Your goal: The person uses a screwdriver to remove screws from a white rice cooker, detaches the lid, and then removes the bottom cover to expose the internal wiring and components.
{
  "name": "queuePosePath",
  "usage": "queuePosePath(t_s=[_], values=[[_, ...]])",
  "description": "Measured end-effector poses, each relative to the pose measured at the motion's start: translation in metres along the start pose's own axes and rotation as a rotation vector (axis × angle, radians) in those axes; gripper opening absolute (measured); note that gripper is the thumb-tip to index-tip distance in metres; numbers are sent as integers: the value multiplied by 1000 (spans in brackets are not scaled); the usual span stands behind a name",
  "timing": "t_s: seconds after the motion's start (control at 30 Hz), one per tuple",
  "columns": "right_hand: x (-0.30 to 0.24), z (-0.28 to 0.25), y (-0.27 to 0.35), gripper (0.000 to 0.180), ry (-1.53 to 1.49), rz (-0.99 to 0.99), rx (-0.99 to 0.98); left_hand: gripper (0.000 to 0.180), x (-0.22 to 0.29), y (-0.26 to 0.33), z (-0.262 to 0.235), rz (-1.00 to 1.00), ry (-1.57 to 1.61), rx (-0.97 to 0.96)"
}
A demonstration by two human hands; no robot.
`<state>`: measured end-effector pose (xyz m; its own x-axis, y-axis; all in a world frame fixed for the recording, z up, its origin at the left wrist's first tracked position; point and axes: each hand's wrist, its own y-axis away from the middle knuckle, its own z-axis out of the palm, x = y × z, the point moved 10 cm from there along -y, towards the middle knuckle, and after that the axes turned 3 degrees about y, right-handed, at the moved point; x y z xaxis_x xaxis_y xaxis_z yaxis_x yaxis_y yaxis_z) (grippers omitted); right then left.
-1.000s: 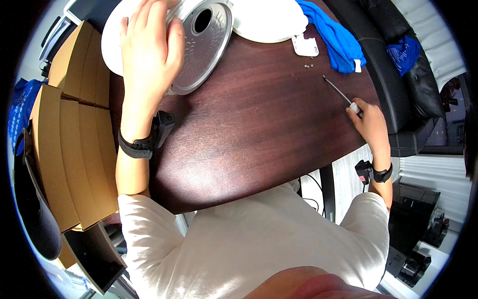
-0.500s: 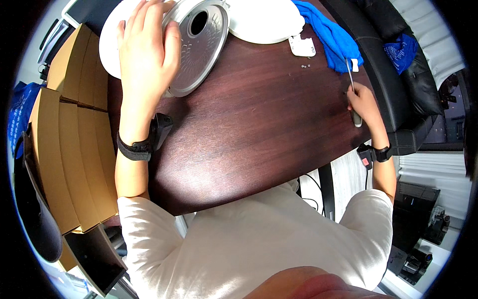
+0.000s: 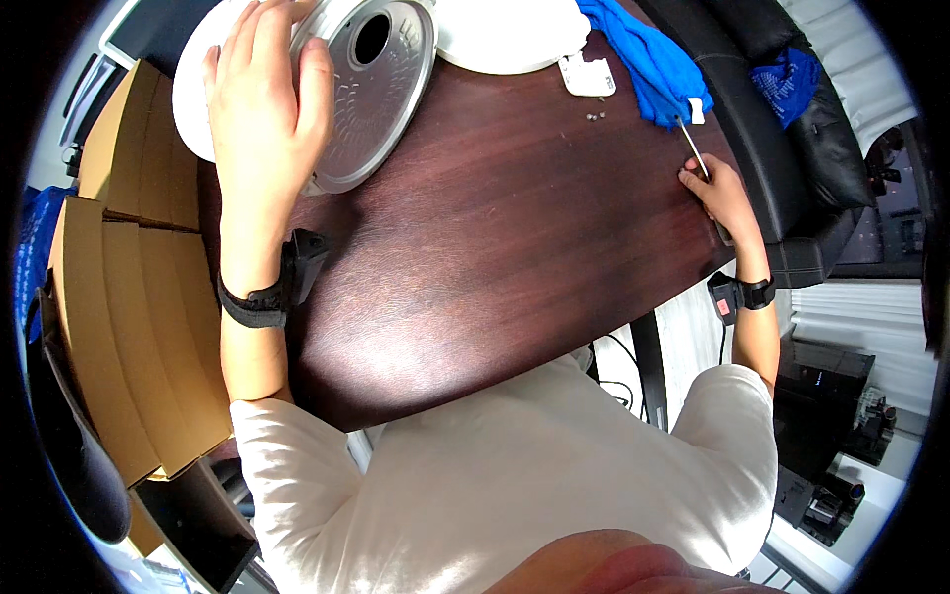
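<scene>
My left hand [image 3: 265,94] lies flat, fingers spread, on a round silver metal lid [image 3: 371,89] with a dark hole in its middle, pressing it against a white appliance body [image 3: 198,94] at the far left of the dark wooden table [image 3: 495,228]. My right hand [image 3: 720,193] is at the table's right edge, shut on a thin screwdriver [image 3: 692,147] whose shaft points away toward a blue cloth [image 3: 648,59]. Two or three tiny screws [image 3: 594,116] lie on the wood near a small white plastic piece [image 3: 588,76].
A second white rounded part [image 3: 510,35] sits at the far edge of the table. Stacked cardboard boxes [image 3: 119,287] line the left side. A black chair [image 3: 792,148] with another blue cloth [image 3: 787,84] stands to the right. Both wrists carry black bands.
My right hand has turned the screwdriver from pointing left across the table to pointing away, and has shifted slightly forward along the right edge. My left hand has stayed on the lid.
</scene>
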<state>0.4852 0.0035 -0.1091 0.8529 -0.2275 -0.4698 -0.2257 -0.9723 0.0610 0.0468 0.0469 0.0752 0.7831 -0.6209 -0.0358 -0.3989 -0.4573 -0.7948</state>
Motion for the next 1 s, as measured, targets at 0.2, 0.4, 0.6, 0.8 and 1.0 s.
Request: queuePosePath(t_s=[0.2,0.4,0.6,0.8,1.0], values=[[-16,0,-7,20,140,-94,83,29,-1,0,-1,5,-9,-3],[-50,7,-22,22,23,-177,120,29,-2,2,-3,-7,-24,19],[-76,45,-75,23,-175,-113,-50,29,-3,2,-2,-9,-26,11],[-67,59,-89,22,-329,-74,-121,29,-8,1,-4,-11,1,2],[-102,33,-69,19,-547,-106,-76,30,-15,0,-7,-15,72,-7]])
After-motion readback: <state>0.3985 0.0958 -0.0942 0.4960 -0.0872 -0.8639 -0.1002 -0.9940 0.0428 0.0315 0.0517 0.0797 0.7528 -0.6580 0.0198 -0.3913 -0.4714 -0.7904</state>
